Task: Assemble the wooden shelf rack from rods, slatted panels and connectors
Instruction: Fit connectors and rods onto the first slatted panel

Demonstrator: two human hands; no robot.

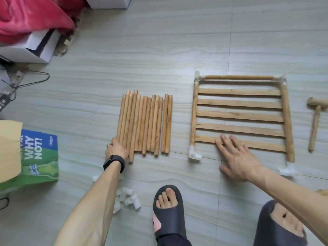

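Several loose wooden rods [147, 123] lie side by side on the floor at centre. My left hand [116, 150] curls over the near ends of the leftmost rods. To the right lies a slatted panel [239, 116] framed by rods, with white plastic connectors at its corners: one at the far left [197, 78], one at the near left [194, 154], one at the near right [288, 170]. My right hand [236, 157] hovers flat, fingers spread, over the panel's nearest slat. A heap of loose white connectors [126, 198] lies under my left forearm.
A wooden mallet [315, 119] lies at the right edge. A green and blue box [40, 157] and a yellow carton stand at left, white boxes and red cloth at the far left. My two feet in dark slippers [168, 210] stand at the bottom.
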